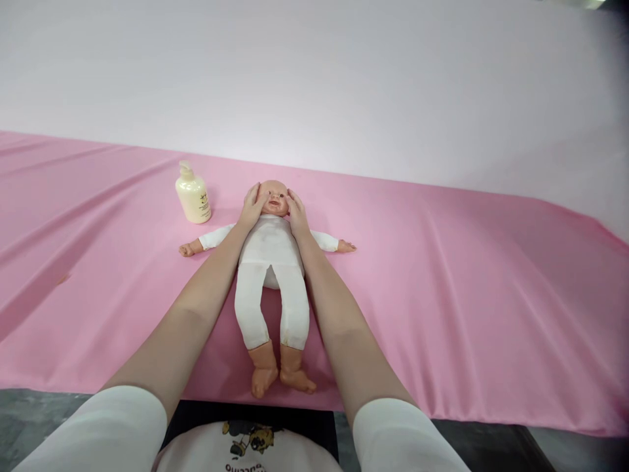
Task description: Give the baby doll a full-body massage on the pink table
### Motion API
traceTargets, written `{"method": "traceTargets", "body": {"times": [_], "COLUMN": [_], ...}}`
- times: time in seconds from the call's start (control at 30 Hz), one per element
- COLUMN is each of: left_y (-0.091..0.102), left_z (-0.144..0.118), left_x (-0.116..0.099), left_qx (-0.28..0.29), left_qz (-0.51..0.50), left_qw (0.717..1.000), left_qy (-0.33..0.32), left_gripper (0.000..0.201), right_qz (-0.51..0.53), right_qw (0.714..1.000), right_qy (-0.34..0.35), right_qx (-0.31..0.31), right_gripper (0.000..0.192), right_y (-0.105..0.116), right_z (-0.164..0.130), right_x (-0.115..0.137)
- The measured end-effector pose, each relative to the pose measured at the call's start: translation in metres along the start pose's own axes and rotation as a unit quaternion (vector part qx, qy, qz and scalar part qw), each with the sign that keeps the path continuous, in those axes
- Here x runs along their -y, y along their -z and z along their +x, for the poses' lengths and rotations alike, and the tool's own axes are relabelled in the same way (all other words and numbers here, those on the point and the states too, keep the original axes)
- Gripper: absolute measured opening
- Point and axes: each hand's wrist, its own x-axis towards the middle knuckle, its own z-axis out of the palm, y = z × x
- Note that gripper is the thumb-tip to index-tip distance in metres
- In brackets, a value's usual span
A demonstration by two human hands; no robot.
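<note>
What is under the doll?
The doll lies on its back on a pink sheet. What the sheet covers cannot be seen. The left hand and right hand cup its head.

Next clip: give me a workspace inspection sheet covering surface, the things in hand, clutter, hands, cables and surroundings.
Surface: pink cloth spread over the table, with soft folds, hanging over the near edge.
Things in hand: baby doll in white clothes lying on its back, arms spread, feet toward the person.
Clutter: cream pump bottle standing upright left of the doll's head, apart from it.
Hands: left hand and right hand rest open against either side of the doll's head, fingers on the cheeks; neither grips anything.
Cables: nothing seen.
Surroundings: plain pale wall behind the table; grey floor at the lower edge; no other people seen.
</note>
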Motion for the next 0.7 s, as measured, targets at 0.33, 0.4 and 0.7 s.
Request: {"method": "traceTargets", "body": {"times": [0.33,0.4,0.7], "left_y": [0.001,0.0,0.003], "left_z": [0.004,0.003,-0.004], "left_x": [-0.006,-0.007,-0.011], "left_qx": [-0.023,-0.027,0.031], "left_qz": [-0.095,-0.099,-0.047], "left_qw": [0.994,0.993,0.998], "left_qy": [0.049,0.051,0.027], "left_gripper": [0.043,0.043,0.078], "right_qz": [0.024,0.023,0.007], "right_qw": [1.0,0.999,1.0], "right_qy": [0.016,0.017,0.017], "right_qx": [0.01,0.014,0.017], "right_gripper": [0.059,0.062,0.089], "right_y": [0.002,0.002,0.001], "right_z": [0.004,0.004,-0.001], "right_x": [-0.008,-0.007,-0.001]}}
